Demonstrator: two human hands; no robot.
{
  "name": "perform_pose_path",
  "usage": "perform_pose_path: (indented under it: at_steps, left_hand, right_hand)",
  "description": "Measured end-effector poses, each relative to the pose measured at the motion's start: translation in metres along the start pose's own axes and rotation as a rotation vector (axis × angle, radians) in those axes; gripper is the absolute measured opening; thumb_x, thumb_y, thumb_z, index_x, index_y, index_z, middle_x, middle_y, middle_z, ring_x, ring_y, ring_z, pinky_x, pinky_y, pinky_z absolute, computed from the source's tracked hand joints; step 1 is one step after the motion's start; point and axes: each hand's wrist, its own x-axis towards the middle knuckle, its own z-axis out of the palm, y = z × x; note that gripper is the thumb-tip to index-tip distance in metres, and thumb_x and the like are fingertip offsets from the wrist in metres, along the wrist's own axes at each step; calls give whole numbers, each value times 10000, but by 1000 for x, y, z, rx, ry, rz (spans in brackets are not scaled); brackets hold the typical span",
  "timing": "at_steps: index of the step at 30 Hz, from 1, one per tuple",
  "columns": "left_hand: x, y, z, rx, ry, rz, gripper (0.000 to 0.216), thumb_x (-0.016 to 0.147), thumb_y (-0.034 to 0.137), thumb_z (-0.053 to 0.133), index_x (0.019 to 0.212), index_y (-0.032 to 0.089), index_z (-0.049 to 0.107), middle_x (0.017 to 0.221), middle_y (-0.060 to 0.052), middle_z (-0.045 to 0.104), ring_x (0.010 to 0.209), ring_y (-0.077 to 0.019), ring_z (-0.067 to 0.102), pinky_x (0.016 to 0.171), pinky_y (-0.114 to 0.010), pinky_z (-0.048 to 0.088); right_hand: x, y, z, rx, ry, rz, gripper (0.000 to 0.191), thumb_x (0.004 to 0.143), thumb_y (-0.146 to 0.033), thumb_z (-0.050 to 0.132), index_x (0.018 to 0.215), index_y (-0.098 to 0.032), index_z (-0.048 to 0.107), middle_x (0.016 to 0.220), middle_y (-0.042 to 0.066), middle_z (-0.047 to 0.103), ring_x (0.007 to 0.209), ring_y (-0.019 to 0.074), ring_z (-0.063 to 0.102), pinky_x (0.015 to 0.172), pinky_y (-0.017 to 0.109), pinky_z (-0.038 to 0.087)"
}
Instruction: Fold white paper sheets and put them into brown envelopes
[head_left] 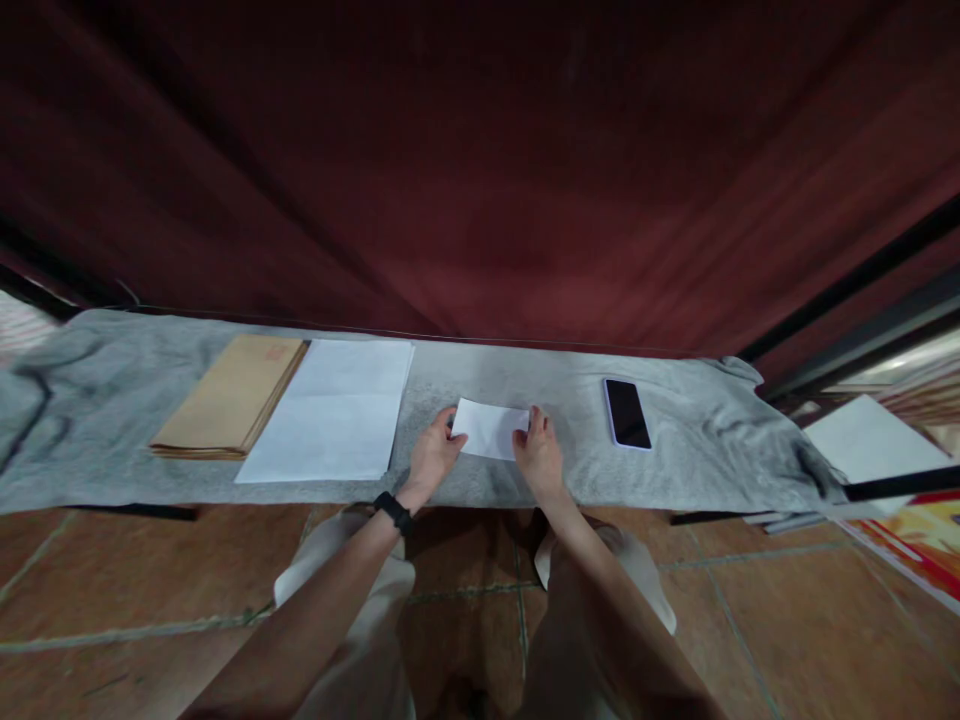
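Left wrist: one broad black band [394,512], closed around the joint (watch or bracelet, too small to tell). Left forearm [322,600] and right forearm [600,580]: bare along the visible length, slender, tapering towards the wrists. Hands [433,460]: bare, five-fingered. Legs: pale, off-white trousers [367,640], loose in cut, softly creased, partly in shadow.

The small paper [489,430] and larger sheets [330,410] are white, the kraft envelopes [229,395] tan with reddish print. The smartphone [628,413] has a black screen and lavender edge; cloth [701,440] grey, curtain [480,190] dark red, floor tiles [840,620] orange-brown with paler grout [150,632].
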Motion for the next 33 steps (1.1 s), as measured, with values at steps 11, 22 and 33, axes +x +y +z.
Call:
perform_pose_path:
  at_steps: [11, 22, 33]
  left_hand:
    - [5, -4, 0, -203, -34, -43, 427, 819, 168, 674, 1245, 187, 645, 759, 7, 680, 660, -158, 614, 644, -262, 431]
    - [4, -10, -1, -709, -119, -131, 233, 739, 366, 735, 860, 184, 654, 635, 38, 608, 474, -100, 524, 485, -228, 401]
    - [8, -6, 12, -787, -115, -85, 244, 713, 296, 755, 904, 177, 660, 608, 47, 591, 502, -106, 541, 524, -235, 432]
  right_hand:
    - [-25, -9, 33, -172, -46, -508, 529, 1033, -374, 456, 1523, -175, 442, 1610, 126, 387, 1461, 296, 392, 1212, 506, 270]
    - [10, 30, 14, 333, 64, -32, 615, 935, -423, 482, 1443, -78, 503, 1292, 206, 666, 1153, 303, 629, 981, 436, 483]
    - [35, 42, 14, 627, 70, 135, 566, 783, -537, 556, 1152, -123, 670, 836, 97, 731, 745, 234, 666, 697, 337, 507]
